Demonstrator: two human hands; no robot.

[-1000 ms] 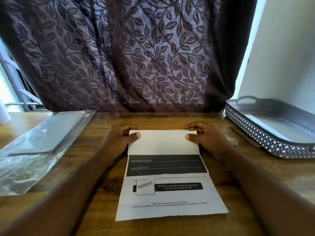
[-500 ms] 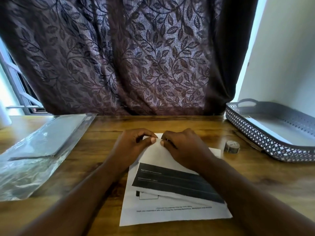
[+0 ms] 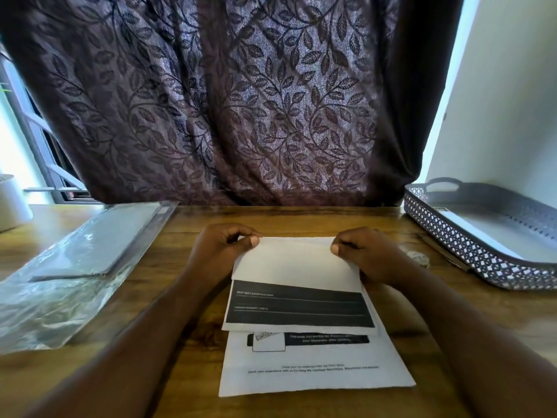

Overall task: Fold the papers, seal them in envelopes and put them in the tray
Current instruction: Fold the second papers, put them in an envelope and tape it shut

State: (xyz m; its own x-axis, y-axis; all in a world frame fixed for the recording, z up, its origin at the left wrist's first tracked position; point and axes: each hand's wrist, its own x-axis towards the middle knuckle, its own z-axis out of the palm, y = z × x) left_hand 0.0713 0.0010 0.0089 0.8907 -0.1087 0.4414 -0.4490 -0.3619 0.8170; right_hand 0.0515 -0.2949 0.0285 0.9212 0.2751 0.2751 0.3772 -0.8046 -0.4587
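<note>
Paper (image 3: 297, 267) on tabletop (image 3: 180, 224), centre, top part folded toward the person. L hand (image 3: 217, 251) and R hand (image 3: 367, 254) pinch the fold's far corners w/ curled fingers (image 3: 253, 242). Thin, light, floppy, prob creases easily; grip at edges.

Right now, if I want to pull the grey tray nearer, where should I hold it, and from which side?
Probably by the arched handle at the far short end of the tray, reaching from the left. It is an open loop standing above the rim, so fingers can hook through it.
</note>
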